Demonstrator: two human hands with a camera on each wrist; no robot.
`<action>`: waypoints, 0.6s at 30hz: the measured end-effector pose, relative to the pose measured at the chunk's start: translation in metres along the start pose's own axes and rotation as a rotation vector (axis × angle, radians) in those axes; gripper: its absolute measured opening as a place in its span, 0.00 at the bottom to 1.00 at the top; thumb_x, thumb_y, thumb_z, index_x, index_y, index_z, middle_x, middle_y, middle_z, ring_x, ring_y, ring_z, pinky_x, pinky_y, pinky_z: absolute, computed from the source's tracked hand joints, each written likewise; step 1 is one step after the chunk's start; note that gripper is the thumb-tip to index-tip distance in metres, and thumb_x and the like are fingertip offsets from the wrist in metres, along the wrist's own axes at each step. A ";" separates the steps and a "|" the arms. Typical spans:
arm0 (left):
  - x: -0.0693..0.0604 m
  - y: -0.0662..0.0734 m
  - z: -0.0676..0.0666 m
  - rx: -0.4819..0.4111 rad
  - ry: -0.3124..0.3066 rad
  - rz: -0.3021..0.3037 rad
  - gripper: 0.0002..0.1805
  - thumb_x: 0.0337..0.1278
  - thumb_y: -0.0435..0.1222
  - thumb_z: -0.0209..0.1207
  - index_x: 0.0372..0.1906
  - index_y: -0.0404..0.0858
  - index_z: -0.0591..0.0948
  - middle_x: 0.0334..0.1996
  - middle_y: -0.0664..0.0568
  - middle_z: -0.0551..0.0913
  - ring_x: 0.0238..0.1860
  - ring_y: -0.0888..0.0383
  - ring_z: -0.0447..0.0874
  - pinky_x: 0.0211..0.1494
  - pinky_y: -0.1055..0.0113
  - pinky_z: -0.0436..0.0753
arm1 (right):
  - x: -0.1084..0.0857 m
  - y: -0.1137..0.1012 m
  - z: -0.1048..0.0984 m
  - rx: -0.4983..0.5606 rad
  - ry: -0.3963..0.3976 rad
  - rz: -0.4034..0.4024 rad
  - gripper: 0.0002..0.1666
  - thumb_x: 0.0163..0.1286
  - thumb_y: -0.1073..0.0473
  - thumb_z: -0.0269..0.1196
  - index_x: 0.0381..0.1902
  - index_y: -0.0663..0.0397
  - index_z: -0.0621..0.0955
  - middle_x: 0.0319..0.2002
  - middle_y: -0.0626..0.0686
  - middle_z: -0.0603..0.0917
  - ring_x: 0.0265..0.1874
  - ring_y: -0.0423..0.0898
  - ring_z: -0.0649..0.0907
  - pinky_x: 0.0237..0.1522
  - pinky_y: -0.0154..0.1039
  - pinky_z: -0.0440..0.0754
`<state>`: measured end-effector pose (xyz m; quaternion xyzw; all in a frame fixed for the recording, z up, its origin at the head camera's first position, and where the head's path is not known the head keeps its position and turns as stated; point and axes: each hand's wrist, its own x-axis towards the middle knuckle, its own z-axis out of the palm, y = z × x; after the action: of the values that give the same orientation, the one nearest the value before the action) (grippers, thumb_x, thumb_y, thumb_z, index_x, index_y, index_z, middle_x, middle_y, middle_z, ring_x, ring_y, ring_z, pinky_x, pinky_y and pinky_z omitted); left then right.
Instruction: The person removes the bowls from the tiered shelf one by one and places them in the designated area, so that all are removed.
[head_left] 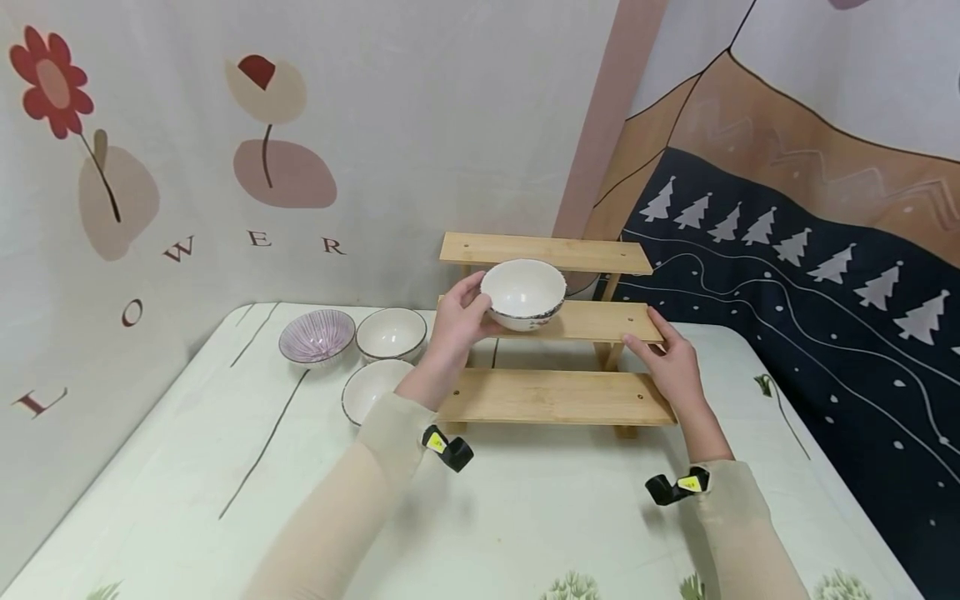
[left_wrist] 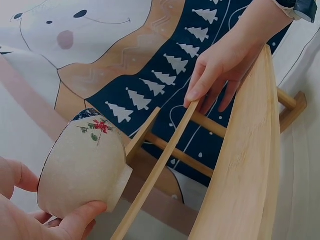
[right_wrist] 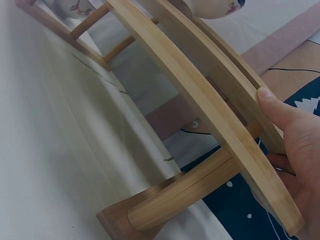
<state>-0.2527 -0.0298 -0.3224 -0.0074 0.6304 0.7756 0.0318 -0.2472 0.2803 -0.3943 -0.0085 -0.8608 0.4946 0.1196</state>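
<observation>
My left hand (head_left: 461, 317) grips a white bowl (head_left: 523, 293) by its left side, in front of the upper part of a three-tier wooden shelf (head_left: 555, 396). In the left wrist view the bowl (left_wrist: 82, 165) shows a red flower and a dark blue patch on its outside, and the thumb and fingers hold its rim and base. The head view does not settle whether the bowl touches the middle board. My right hand (head_left: 672, 364) holds the right end of that middle board, thumb on the near edge, as the right wrist view of the hand (right_wrist: 297, 135) also shows.
Left of the shelf, on the cloth-covered table (head_left: 525, 517), stand a purple striped bowl (head_left: 317, 337), a white bowl (head_left: 391, 333) and another white bowl (head_left: 367, 390), partly behind my left forearm. A printed curtain (head_left: 420, 125) hangs behind the shelf.
</observation>
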 end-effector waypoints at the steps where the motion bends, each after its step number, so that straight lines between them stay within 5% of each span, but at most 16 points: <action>1: 0.000 0.000 -0.001 -0.005 0.001 0.003 0.32 0.65 0.28 0.46 0.75 0.39 0.63 0.74 0.46 0.66 0.69 0.50 0.73 0.62 0.55 0.84 | 0.000 0.000 0.000 -0.002 0.000 0.000 0.47 0.70 0.46 0.64 0.79 0.52 0.57 0.78 0.57 0.58 0.76 0.57 0.62 0.74 0.53 0.68; 11: -0.005 0.004 -0.019 -0.026 0.010 0.033 0.32 0.65 0.28 0.46 0.75 0.38 0.62 0.75 0.45 0.65 0.68 0.50 0.72 0.62 0.51 0.84 | 0.000 0.000 0.000 -0.012 -0.002 0.000 0.47 0.70 0.45 0.64 0.79 0.53 0.57 0.78 0.57 0.58 0.76 0.58 0.62 0.74 0.53 0.68; 18: -0.009 0.008 -0.035 -0.022 0.022 0.031 0.33 0.65 0.28 0.45 0.76 0.39 0.62 0.75 0.46 0.65 0.67 0.50 0.73 0.43 0.72 0.88 | 0.000 -0.001 0.000 -0.005 -0.007 0.000 0.48 0.70 0.44 0.64 0.79 0.51 0.56 0.78 0.57 0.57 0.76 0.58 0.62 0.74 0.53 0.68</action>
<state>-0.2453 -0.0659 -0.3212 -0.0066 0.6224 0.7826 0.0128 -0.2469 0.2803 -0.3937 -0.0071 -0.8625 0.4925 0.1165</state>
